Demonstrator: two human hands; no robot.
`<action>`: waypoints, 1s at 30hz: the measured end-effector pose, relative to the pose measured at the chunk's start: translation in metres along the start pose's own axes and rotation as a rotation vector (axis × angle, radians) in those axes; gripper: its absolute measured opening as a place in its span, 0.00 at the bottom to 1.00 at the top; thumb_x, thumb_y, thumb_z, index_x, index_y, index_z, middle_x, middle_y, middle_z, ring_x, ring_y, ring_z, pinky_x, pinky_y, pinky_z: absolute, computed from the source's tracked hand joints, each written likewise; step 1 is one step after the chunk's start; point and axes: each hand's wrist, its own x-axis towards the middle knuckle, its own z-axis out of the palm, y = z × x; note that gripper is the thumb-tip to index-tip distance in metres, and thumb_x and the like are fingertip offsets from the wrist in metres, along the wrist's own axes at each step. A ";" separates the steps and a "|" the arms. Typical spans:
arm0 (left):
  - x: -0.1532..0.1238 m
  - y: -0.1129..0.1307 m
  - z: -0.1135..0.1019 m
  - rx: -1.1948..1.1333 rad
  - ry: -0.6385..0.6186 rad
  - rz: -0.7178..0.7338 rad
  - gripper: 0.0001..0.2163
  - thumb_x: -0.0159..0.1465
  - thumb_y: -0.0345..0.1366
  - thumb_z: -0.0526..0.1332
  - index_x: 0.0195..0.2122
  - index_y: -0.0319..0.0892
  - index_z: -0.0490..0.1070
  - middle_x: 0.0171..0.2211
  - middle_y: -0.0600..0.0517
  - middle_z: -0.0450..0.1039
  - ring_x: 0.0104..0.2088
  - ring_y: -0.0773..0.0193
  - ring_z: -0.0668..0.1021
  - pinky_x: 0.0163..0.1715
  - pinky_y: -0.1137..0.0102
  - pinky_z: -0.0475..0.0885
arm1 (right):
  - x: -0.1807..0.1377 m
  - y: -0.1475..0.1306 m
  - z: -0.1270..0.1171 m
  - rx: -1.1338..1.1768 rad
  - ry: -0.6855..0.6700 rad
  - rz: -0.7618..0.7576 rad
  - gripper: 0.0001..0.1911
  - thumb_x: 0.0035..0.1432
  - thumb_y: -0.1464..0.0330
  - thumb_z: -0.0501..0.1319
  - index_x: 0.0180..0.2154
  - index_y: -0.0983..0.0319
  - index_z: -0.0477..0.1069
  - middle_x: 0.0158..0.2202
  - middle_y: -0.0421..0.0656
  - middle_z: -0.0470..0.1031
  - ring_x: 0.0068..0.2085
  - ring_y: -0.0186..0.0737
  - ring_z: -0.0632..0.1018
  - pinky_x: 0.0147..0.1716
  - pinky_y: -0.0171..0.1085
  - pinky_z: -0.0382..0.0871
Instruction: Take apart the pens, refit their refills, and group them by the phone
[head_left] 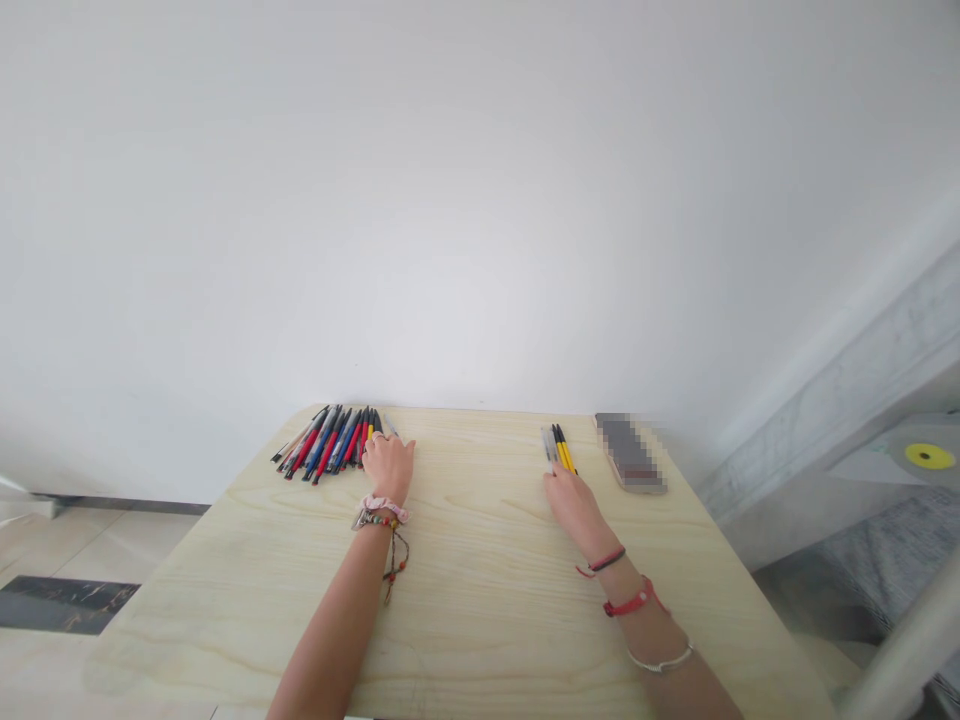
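A pile of several pens, red, blue, black and yellow, lies at the far left of a light wooden table. My left hand rests at the pile's right edge, fingers curled over the nearest pens. A small group of pens, yellow-and-black plus one grey, lies at the far right middle. My right hand lies flat with its fingertips touching the near ends of that group. Both wrists wear bracelets.
A flat rectangular object, blurred out, lies right of the small pen group near the table's far right corner. A white wall stands right behind the table. A grey ledge with a yellow disc is at the right.
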 end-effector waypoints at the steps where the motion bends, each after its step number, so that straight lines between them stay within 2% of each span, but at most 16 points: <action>1: 0.000 0.001 0.001 0.006 0.001 0.001 0.18 0.55 0.41 0.49 0.36 0.32 0.70 0.41 0.37 0.64 0.43 0.49 0.65 0.36 0.64 0.61 | -0.001 0.000 -0.001 0.000 0.003 -0.003 0.16 0.49 0.82 0.47 0.22 0.64 0.69 0.29 0.51 0.71 0.28 0.42 0.72 0.25 0.36 0.60; 9: 0.002 0.001 0.001 -0.030 -0.094 -0.019 0.17 0.54 0.37 0.48 0.34 0.32 0.71 0.41 0.35 0.65 0.43 0.48 0.66 0.35 0.63 0.62 | -0.001 -0.002 -0.004 0.030 0.033 0.013 0.14 0.50 0.82 0.47 0.27 0.64 0.68 0.29 0.50 0.71 0.29 0.43 0.72 0.23 0.35 0.59; 15: -0.002 0.001 -0.005 -0.092 -0.206 -0.019 0.17 0.50 0.40 0.52 0.33 0.31 0.72 0.41 0.32 0.66 0.42 0.45 0.68 0.33 0.63 0.62 | 0.001 0.000 0.002 0.035 0.032 0.075 0.15 0.50 0.83 0.46 0.26 0.64 0.67 0.29 0.51 0.71 0.30 0.43 0.73 0.24 0.36 0.60; 17: -0.004 0.001 -0.007 -0.162 -0.254 -0.009 0.16 0.50 0.41 0.52 0.29 0.33 0.72 0.37 0.33 0.68 0.40 0.46 0.69 0.32 0.64 0.61 | 0.001 -0.002 0.002 0.048 0.043 0.069 0.13 0.52 0.81 0.47 0.27 0.64 0.67 0.29 0.50 0.71 0.30 0.42 0.73 0.24 0.35 0.60; 20: -0.008 0.002 -0.010 -0.378 -0.400 0.065 0.14 0.50 0.43 0.52 0.20 0.37 0.70 0.26 0.41 0.71 0.34 0.51 0.71 0.29 0.66 0.61 | 0.002 -0.007 0.000 0.114 0.093 0.050 0.09 0.54 0.75 0.49 0.29 0.63 0.67 0.30 0.47 0.71 0.31 0.40 0.72 0.26 0.34 0.62; 23: -0.017 0.006 -0.012 -0.595 -0.535 0.132 0.14 0.51 0.44 0.52 0.22 0.39 0.68 0.24 0.48 0.70 0.30 0.60 0.71 0.26 0.71 0.60 | 0.004 -0.013 -0.002 0.333 0.174 0.029 0.10 0.55 0.71 0.49 0.30 0.63 0.68 0.28 0.45 0.71 0.31 0.38 0.72 0.29 0.34 0.63; 25: -0.024 0.010 -0.012 -0.854 -0.739 0.174 0.14 0.50 0.45 0.54 0.25 0.38 0.68 0.27 0.49 0.70 0.29 0.65 0.71 0.23 0.74 0.59 | 0.005 -0.016 -0.002 0.543 0.183 0.041 0.12 0.55 0.68 0.49 0.27 0.63 0.69 0.24 0.42 0.71 0.27 0.36 0.71 0.27 0.33 0.63; 27: -0.033 0.016 -0.012 -1.005 -0.918 0.234 0.15 0.48 0.46 0.56 0.26 0.37 0.67 0.26 0.50 0.70 0.26 0.69 0.69 0.21 0.76 0.57 | 0.007 -0.018 -0.001 0.768 0.133 0.098 0.15 0.54 0.64 0.49 0.24 0.63 0.68 0.18 0.40 0.69 0.20 0.33 0.69 0.21 0.32 0.61; 30: -0.042 0.023 -0.009 -1.063 -0.988 0.322 0.14 0.47 0.43 0.58 0.29 0.37 0.67 0.27 0.51 0.70 0.26 0.70 0.69 0.23 0.77 0.58 | 0.008 -0.018 0.000 1.105 0.047 0.229 0.19 0.52 0.56 0.49 0.22 0.63 0.66 0.14 0.37 0.65 0.14 0.29 0.63 0.14 0.30 0.56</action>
